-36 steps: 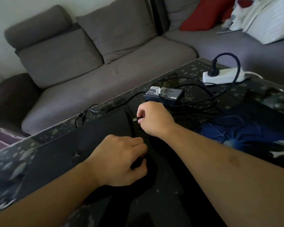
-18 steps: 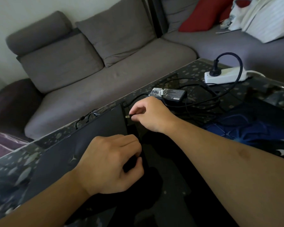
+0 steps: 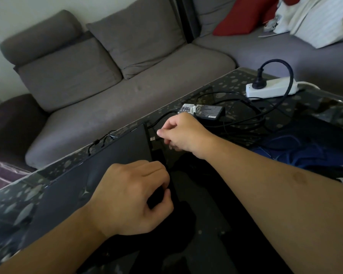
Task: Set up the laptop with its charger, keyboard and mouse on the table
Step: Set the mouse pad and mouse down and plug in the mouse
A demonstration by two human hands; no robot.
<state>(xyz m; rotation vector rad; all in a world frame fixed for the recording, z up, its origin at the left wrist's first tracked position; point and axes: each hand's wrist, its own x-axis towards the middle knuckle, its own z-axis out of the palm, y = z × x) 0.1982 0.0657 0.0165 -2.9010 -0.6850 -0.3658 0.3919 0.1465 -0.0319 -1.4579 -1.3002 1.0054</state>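
Observation:
A dark closed laptop [image 3: 99, 169] with a Y-shaped logo lies tilted on the glass table [image 3: 234, 80], its right edge lifted. My left hand [image 3: 135, 196] grips that right edge near the front. My right hand [image 3: 182, 133] pinches a USB plug [image 3: 152, 138], whose metal tip sits just beside the laptop's right side near the back corner. The black charger brick [image 3: 204, 111] lies behind my right hand, its cables looping to a white power strip [image 3: 273, 88]. A thin black cable [image 3: 160, 120] runs from the brick to the laptop's back corner.
A grey sofa [image 3: 111, 80] wraps the table's far side, with a red cushion [image 3: 244, 14] and white cloth [image 3: 321, 18]. A blue-patterned mat [image 3: 297, 153] lies right of my forearm. Tangled black cables [image 3: 246, 123] cover the table's back right.
The laptop's right edge has risen under my left hand. My right hand carried the USB plug left and away from me, up to the laptop's right side.

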